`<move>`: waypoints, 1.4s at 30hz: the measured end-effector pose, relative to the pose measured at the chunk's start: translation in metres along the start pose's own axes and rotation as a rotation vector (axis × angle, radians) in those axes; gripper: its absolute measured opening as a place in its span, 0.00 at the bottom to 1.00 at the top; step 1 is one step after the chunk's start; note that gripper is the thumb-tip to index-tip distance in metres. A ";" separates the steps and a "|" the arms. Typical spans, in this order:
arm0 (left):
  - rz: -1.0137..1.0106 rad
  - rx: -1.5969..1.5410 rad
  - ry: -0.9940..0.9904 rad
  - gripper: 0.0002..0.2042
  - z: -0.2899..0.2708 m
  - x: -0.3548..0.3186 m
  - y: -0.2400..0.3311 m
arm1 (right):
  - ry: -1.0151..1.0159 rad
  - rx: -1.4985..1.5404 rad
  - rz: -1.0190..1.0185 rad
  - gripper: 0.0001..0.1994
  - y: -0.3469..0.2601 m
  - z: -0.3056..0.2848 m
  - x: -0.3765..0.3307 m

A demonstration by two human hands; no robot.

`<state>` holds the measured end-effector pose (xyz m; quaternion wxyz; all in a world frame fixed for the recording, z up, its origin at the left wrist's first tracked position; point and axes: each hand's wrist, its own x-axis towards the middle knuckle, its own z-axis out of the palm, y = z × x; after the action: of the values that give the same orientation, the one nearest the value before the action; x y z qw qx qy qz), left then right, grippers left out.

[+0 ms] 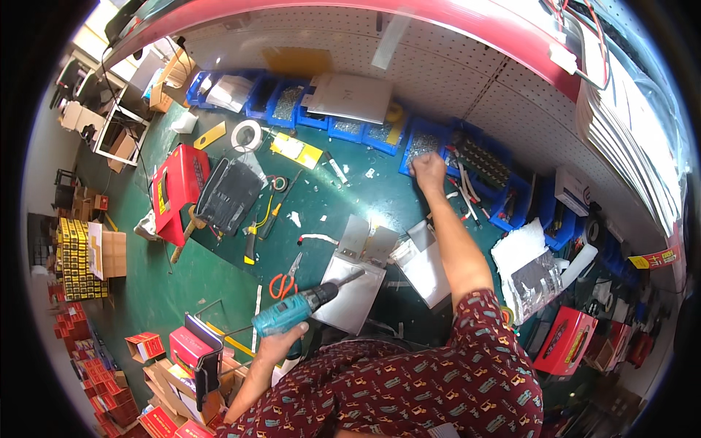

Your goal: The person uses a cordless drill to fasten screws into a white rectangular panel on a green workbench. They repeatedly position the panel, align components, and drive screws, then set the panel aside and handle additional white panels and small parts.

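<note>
My left hand (279,344) is wrapped round the grip of a teal cordless drill (283,315). Its dark chuck and bit point right, over a flat silver metal plate (352,299) in front of me. My right arm stretches forward to a blue bin (406,162) of small metal screws (423,143). At the bin's near edge my right hand (428,169) has its fingers curled together; whatever they hold is hidden. Two small grey metal pieces (353,235) touch the plate's far edge. A second silver panel (427,274) lies partly under my right forearm.
Orange-handled scissors (283,282) lie left of the plate. Further left are a black panel (232,191), a red box (179,191) and a tape roll (246,136). Blue bins line the pegboard (467,80). A foam-wrapped item (529,274) and another red box (564,342) are on the right.
</note>
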<state>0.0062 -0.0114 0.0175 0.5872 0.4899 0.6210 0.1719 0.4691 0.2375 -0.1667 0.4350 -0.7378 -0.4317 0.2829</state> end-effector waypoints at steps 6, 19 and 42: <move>0.179 -0.229 0.004 0.17 -0.012 0.023 -0.016 | -0.177 0.913 0.414 0.09 -0.055 -0.002 -0.164; 0.215 -0.407 -0.150 0.14 -0.038 0.025 -0.004 | -0.357 1.245 0.524 0.13 -0.131 -0.019 -0.290; 0.267 -0.272 -0.204 0.15 -0.059 -0.001 -0.012 | -0.238 0.846 0.244 0.10 -0.151 -0.015 -0.328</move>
<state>-0.0519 0.0038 0.0238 0.6798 0.4987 0.4592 0.2799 0.2689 -0.0204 -0.0122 0.6091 -0.5031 -0.2349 0.5663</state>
